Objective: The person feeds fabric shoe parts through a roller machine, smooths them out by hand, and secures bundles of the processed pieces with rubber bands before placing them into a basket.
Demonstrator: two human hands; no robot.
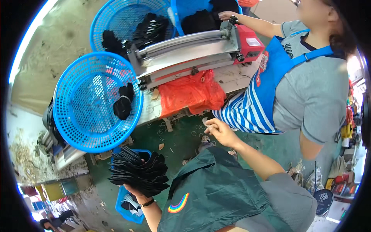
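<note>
A thick stack of black fabric pieces (139,170) rests in my left hand (134,190), whose fingers are closed on it from below. Many thin edges of the stack fan out over a blue bin (133,214). Held up in front of my dark green apron (216,189), my right hand (222,132) has curled fingers. Something small and pale shows at its fingertips, too small to name. Ahead on the left stands a round blue plastic basket (71,91), with a bundle of black pieces (123,102) tied by a thin band inside.
Beyond the basket is a roller machine (185,54) with a red end housing (249,44). A red plastic bag (189,92) hangs at the bench edge. At right, a person in a blue apron (266,89) reaches toward black pieces in a blue crate (177,19). Another blue basket (112,23) stands behind.
</note>
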